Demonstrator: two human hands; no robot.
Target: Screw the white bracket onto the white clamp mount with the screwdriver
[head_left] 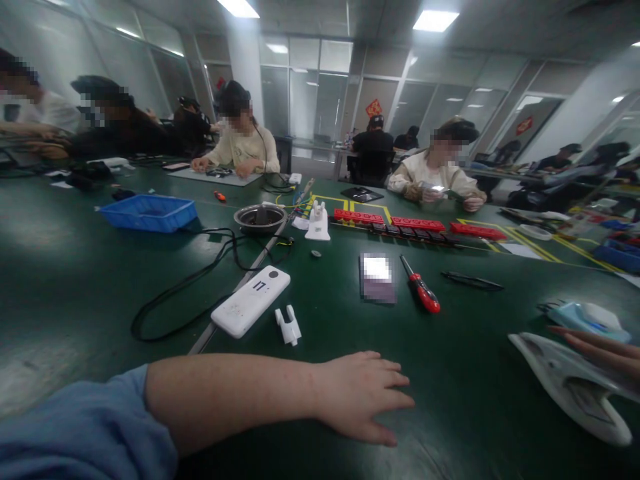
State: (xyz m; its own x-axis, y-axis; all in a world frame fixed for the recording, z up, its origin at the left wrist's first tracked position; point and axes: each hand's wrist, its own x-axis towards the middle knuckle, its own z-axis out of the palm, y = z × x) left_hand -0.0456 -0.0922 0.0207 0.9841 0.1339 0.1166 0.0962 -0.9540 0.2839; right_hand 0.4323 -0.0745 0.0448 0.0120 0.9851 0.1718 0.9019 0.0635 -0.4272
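My left hand lies over the green tabletop with its fingers spread, and nothing is in it. At the right edge, part of my right hand shows, its fingers stretched out over a pale grey, curved plastic housing; whether they touch it is unclear. Behind that housing is a light blue and white object. Beyond my left hand lie a red-handled screwdriver, black tweezers and a small pixelated card-like item. A white forked plastic piece rests beside a long white device.
A blue tray and a metal bowl stand farther back, with a black cable looping nearby. Red strips line the table's middle beside a white stand. Several people sit at work across the table.
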